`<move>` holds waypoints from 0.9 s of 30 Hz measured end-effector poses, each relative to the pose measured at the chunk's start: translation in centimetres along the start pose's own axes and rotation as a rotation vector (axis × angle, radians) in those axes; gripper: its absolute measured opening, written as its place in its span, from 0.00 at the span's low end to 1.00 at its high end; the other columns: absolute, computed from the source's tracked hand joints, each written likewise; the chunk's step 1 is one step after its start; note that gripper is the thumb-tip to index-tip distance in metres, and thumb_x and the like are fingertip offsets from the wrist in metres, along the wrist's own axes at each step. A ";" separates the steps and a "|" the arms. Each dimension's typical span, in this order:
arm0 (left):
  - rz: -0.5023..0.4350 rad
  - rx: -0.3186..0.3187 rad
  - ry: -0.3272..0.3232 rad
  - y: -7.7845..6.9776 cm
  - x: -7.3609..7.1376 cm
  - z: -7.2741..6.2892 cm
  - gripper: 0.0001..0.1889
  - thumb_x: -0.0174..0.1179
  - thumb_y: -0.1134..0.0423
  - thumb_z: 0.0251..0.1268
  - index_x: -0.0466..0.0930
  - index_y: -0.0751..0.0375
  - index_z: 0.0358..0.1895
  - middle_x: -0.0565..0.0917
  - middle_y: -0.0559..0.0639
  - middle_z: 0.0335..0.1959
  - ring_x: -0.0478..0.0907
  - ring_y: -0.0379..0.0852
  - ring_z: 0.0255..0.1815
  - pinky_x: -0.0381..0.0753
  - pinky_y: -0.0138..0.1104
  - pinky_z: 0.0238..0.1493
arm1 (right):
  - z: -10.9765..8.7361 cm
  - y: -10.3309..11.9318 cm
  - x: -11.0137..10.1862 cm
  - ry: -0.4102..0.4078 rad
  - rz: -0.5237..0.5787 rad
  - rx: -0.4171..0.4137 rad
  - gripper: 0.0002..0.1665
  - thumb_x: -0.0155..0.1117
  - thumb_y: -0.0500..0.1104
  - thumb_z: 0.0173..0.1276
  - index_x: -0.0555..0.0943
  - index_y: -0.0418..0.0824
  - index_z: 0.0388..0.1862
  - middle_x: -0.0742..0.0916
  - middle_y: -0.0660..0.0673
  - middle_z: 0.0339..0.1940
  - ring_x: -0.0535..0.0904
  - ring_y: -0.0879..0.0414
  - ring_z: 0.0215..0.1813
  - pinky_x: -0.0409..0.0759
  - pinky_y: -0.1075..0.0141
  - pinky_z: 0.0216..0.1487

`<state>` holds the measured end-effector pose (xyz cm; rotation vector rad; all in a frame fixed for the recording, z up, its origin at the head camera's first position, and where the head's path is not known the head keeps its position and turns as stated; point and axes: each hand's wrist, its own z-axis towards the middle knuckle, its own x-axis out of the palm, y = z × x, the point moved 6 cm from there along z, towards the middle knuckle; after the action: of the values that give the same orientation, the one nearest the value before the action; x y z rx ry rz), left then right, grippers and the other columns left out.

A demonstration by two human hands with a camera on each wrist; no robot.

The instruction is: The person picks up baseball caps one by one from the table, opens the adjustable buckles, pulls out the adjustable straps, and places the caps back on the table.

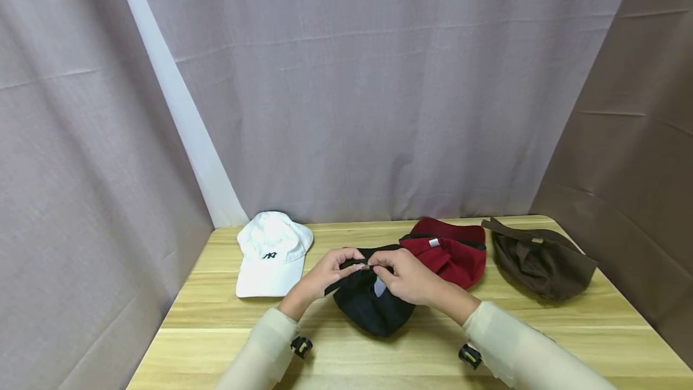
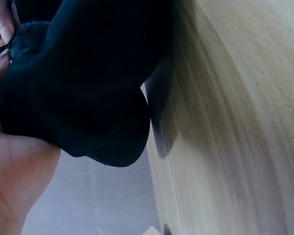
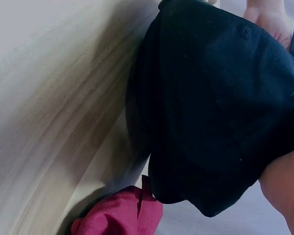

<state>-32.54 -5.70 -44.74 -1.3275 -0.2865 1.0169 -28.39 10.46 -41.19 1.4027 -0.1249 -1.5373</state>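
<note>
A black cap (image 1: 373, 315) is held at the middle of the table with its inside turned up and a pale label (image 1: 380, 286) showing. My left hand (image 1: 327, 271) pinches the cap's back strap by a small metal buckle (image 1: 364, 266), and a loose strap end (image 1: 334, 287) sticks out below that hand. From the other side, my right hand (image 1: 405, 277) pinches the strap close to the buckle. The black crown (image 2: 83, 83) fills much of the left wrist view. In the right wrist view the cap (image 3: 210, 103) hides most of the fingers.
On the left lies a white cap (image 1: 271, 278) with a dark emblem. A red cap (image 1: 460, 266) sits just behind and right of the black one, and a brown cap (image 1: 547, 266) lies farther right. Grey curtains (image 1: 379, 107) hang behind the wooden table (image 1: 216, 330).
</note>
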 end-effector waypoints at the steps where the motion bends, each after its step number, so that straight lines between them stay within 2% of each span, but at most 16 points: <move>1: -0.003 0.000 0.000 0.1 0.0 0.0 0.08 0.58 0.70 0.80 0.83 0.75 0.48 0.85 0.67 0.47 0.78 0.30 0.48 0.77 0.26 0.58 | 0.0 0.0 0.0 0.000 -0.006 -0.003 0.12 0.61 0.33 0.77 0.89 0.44 0.45 0.90 0.50 0.38 0.76 0.66 0.34 0.78 0.71 0.38; 5: -0.015 0.001 -0.004 0.3 0.0 0.2 0.09 0.58 0.70 0.80 0.83 0.75 0.48 0.86 0.66 0.46 0.79 0.31 0.47 0.77 0.26 0.58 | 0.0 0.0 -0.1 -0.018 -0.022 -0.006 0.12 0.61 0.33 0.77 0.89 0.44 0.46 0.91 0.50 0.39 0.77 0.67 0.36 0.79 0.71 0.40; 12: -0.019 0.033 0.001 0.1 0.0 0.3 0.09 0.58 0.69 0.80 0.83 0.74 0.46 0.86 0.64 0.43 0.80 0.32 0.45 0.78 0.26 0.55 | -0.2 -0.1 0.0 -0.043 0.025 0.035 0.11 0.62 0.34 0.77 0.89 0.46 0.43 0.88 0.44 0.32 0.72 0.68 0.28 0.74 0.71 0.32; 19: -0.004 0.060 0.001 -0.1 -0.1 0.2 0.08 0.58 0.68 0.80 0.84 0.71 0.45 0.86 0.66 0.41 0.79 0.32 0.43 0.78 0.26 0.54 | -0.1 0.0 0.2 -0.057 0.004 0.057 0.07 0.65 0.39 0.78 0.86 0.47 0.38 0.80 0.57 0.24 0.71 0.68 0.25 0.73 0.71 0.28; 27: 0.015 0.062 0.005 0.1 -0.2 0.1 0.08 0.58 0.67 0.80 0.85 0.69 0.44 0.86 0.64 0.40 0.79 0.33 0.43 0.78 0.27 0.53 | 0.0 -0.1 0.5 -0.042 0.037 0.040 0.08 0.66 0.40 0.78 0.84 0.47 0.35 0.79 0.58 0.24 0.71 0.67 0.26 0.72 0.71 0.29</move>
<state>-32.74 -5.79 -44.74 -1.2779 -0.2394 1.0274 -28.40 10.19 -41.60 1.3924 -0.2072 -1.5412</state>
